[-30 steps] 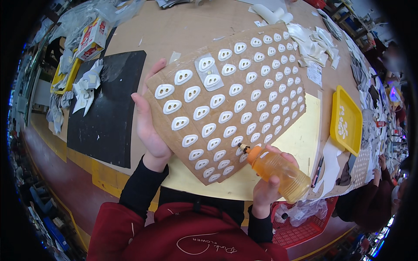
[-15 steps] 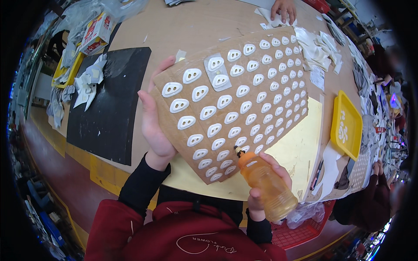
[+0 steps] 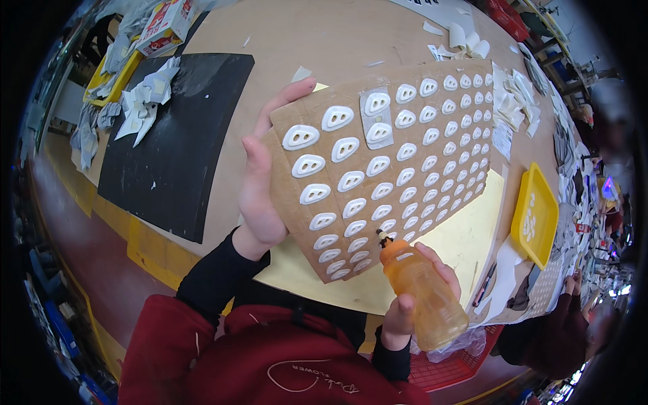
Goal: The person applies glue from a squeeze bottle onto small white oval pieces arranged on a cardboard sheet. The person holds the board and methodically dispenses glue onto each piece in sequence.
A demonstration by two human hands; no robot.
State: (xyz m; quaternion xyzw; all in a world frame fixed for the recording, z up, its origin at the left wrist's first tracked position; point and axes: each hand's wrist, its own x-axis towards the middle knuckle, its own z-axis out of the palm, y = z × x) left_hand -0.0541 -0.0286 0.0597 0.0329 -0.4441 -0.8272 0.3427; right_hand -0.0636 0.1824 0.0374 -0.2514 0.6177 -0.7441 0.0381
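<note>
My left hand (image 3: 262, 196) grips the left edge of a brown cardboard sheet (image 3: 329, 264), which is raised and tilted over the table. Rows of white rounded-triangle pieces (image 3: 301, 138), each with two holes, cover the sheet. Two of them sit on a small grey patch (image 3: 385, 142) near its upper left. In my right hand (image 3: 439, 270) is a squeeze bottle (image 3: 432, 304) of amber liquid with an orange cap. Its dark-ringed nozzle points up at the sheet's lower edge, by the white pieces there; whether it touches cannot be made out.
A black board (image 3: 182, 135) with fabric scraps (image 3: 150, 94) lies left. On the right stands a yellow tray (image 3: 548, 223) holding small white pieces, near pens (image 3: 484, 287). Yellow paper (image 3: 466, 236) lies under the sheet. A red basket (image 3: 452, 368) is below the table edge. Another person (image 3: 550, 337) is at right.
The cardboard sheet and my left hand have shifted right in the picture. The bottle has moved slightly right and down. The other person's hand at the far edge is no longer in view.
</note>
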